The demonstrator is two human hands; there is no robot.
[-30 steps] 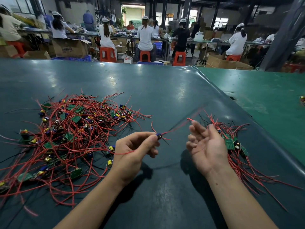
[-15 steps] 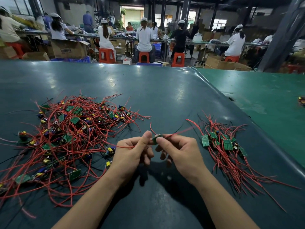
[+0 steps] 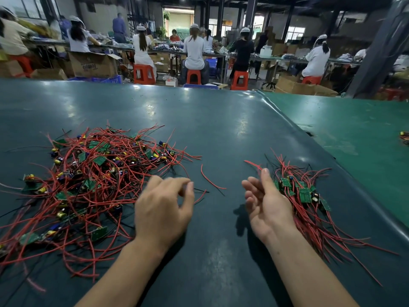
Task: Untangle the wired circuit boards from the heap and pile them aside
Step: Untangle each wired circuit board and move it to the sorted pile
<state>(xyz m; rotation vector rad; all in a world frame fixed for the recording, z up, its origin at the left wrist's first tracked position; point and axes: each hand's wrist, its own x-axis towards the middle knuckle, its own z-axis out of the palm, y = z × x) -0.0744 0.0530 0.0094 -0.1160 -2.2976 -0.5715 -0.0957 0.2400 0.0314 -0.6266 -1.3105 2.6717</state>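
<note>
Since half a second ago both hands part: the right hand (image 3: 266, 208), fingers loose and empty, lies beside the sorted pile of red-wired green circuit boards (image 3: 303, 193), while the left hand (image 3: 163, 209), fingers curled on nothing, reaches for the tangled heap (image 3: 88, 182) on the dark green tabletop (image 3: 221, 134).

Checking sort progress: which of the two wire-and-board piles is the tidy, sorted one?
The smaller pile beside the right hand: its red wires trail roughly one way. The big heap by the left hand is a tangle.
</note>
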